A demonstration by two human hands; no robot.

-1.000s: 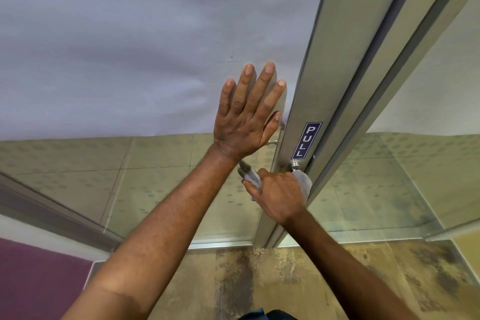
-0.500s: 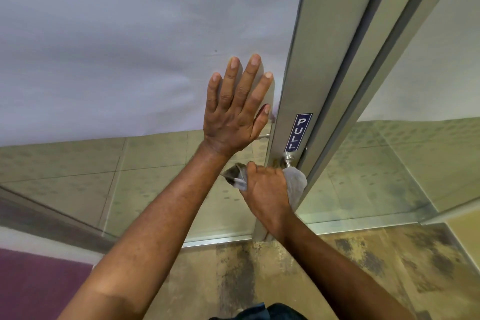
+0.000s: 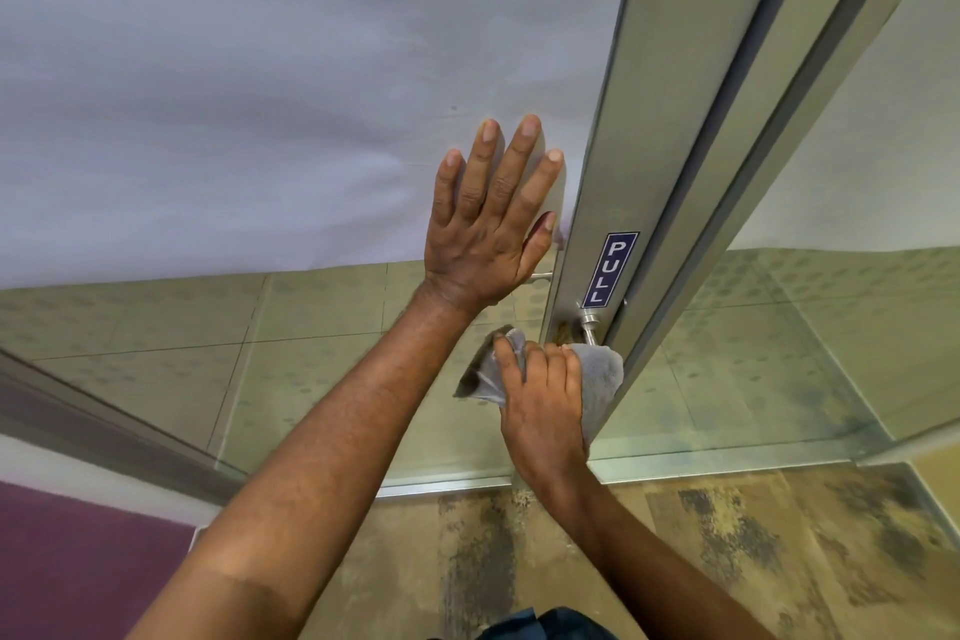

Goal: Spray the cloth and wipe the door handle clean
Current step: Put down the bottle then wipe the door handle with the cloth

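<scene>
Left hand [image 3: 491, 229] flat on the frosted glass door [image 3: 260, 83], fingers spread, palm pressed, holding nothing. Right hand [image 3: 545, 403] is fisted round the grey cloth [image 3: 602, 374], bunched right at the door handle [image 3: 589, 325], just below the blue PULL sticker [image 3: 609, 269] on the alu frame [image 3: 623, 146]. Handle's mostly hidden under cloth & knuckles; looks like the cloth is touching it. Stained floor [image 3: 675, 546] below.
</scene>
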